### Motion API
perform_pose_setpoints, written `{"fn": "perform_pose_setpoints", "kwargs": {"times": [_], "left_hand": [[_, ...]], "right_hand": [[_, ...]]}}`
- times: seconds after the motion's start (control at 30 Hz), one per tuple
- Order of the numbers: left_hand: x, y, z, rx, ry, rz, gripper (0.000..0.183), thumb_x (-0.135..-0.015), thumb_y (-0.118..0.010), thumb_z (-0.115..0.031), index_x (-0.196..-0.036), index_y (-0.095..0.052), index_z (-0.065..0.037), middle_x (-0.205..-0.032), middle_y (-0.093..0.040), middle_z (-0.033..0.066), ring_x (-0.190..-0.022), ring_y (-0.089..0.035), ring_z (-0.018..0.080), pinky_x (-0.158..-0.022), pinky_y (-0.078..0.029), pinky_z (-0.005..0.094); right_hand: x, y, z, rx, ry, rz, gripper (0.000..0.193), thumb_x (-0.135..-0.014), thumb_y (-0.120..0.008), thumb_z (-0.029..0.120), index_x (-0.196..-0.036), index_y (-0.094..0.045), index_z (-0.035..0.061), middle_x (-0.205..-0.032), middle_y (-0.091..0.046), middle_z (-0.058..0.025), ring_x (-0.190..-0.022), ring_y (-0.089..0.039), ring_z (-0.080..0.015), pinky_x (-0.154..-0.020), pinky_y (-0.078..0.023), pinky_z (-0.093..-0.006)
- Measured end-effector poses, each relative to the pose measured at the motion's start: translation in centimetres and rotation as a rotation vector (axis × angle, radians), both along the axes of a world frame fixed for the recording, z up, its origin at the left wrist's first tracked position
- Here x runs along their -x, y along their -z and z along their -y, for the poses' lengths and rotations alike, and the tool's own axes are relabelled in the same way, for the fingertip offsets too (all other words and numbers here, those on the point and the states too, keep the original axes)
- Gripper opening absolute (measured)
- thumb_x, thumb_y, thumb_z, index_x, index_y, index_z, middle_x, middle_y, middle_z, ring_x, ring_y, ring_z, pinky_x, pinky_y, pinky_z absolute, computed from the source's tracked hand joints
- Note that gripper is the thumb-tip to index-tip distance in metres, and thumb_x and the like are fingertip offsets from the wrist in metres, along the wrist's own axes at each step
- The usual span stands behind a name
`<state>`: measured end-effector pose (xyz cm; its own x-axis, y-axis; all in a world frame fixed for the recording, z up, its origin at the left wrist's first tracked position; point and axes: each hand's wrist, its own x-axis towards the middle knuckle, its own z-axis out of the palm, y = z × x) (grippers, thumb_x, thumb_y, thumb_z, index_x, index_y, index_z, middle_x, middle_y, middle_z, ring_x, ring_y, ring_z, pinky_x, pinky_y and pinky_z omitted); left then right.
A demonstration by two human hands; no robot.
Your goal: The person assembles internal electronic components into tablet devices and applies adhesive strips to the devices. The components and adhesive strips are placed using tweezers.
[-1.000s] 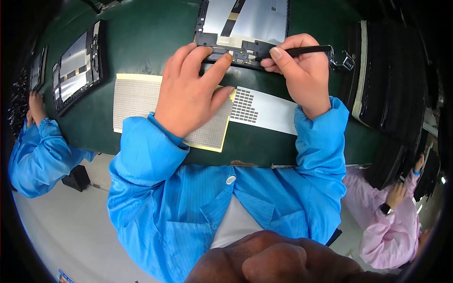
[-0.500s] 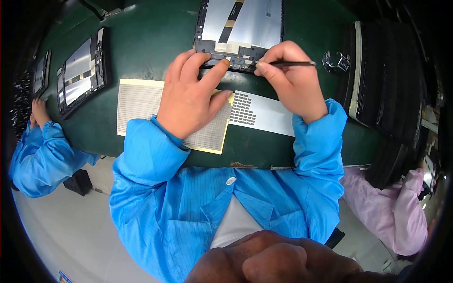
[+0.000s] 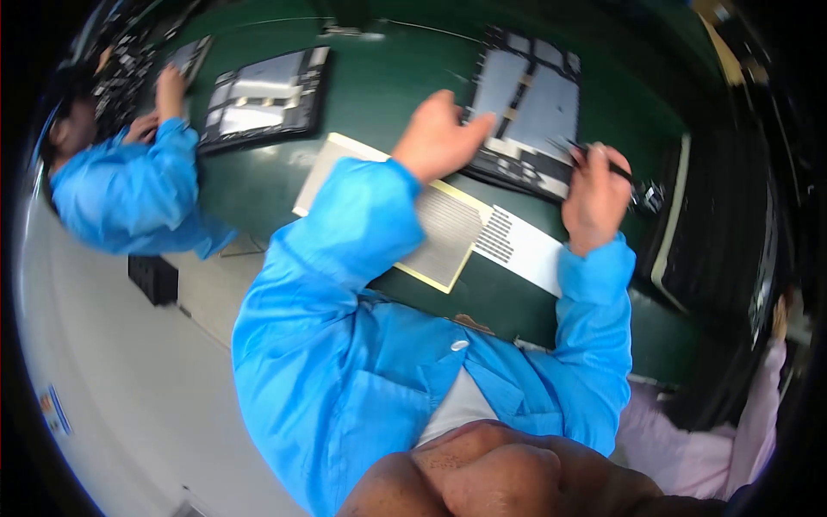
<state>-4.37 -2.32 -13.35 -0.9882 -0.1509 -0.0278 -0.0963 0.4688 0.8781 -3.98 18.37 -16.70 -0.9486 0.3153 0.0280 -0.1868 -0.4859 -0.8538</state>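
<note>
Black tweezers (image 3: 619, 171) held by right hand (image 3: 594, 198); left hand (image 3: 438, 142) at panel (image 3: 546, 102) edge, grip unclear

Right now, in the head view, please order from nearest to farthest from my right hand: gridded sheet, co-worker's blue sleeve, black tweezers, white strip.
1. Black tweezers: in your right hand.
2. White strip: lower left.
3. Gridded sheet: further left.
4. Co-worker's blue sleeve: far left.

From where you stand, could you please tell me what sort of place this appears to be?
It looks like an electronics assembly workshop: a flat, black-and-silver device panel with exposed parts lies on a dark green worktable near a yellow-edged grey sheet, and another person in blue sleeves works alongside.
</note>
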Motion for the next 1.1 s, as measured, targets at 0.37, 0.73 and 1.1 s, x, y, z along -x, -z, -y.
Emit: {"fn": "perform_pose_setpoints", "kwargs": {"times": [0.37,0.73,1.1], "left_hand": [[-7.5,-2.4,4.0,-1.078,0.008,0.32,0.045,-0.084,-0.055,-0.003,-0.126,-0.039,0.003,-0.114,-0.056,0.018,-0.097,-0.061,0.0251,-0.084,-0.052,0.0381],[-5.5,0.1,18.0,-1.042,-0.813,-0.493,0.027,-0.083,-0.06,-0.004,-0.103,-0.044,0.005,-0.098,-0.058,0.0164,-0.086,-0.063,0.0282,-0.072,-0.055,0.0431],[-6.7,0.0,21.1,-0.757,-0.75,0.166,0.046,-0.09,-0.052,-0.041,-0.112,-0.05,0.0,-0.103,-0.057,0.0156,-0.089,-0.061,0.0264,-0.08,-0.05,0.0394]], "right_hand": [[-1.1,-0.2,-2.0,0.314,-0.346,0.066,0.008,-0.092,-0.054,0.013,-0.096,-0.052,0.0069,-0.085,-0.06,-0.0066,-0.075,-0.058,-0.017,-0.075,-0.05,-0.037],[-0.2,-0.4,-0.6,0.134,-0.396,0.153,0.009,-0.09,-0.055,0.011,-0.096,-0.05,0.0058,-0.086,-0.057,-0.0073,-0.074,-0.056,-0.0162,-0.073,-0.05,-0.0345],[-1.0,-1.2,-0.3,0.025,-0.385,0.18,0.002,-0.086,-0.058,0.006,-0.087,-0.056,0.0052,-0.084,-0.054,-0.0052,-0.072,-0.055,-0.0157,-0.065,-0.048,-0.0306]]}}
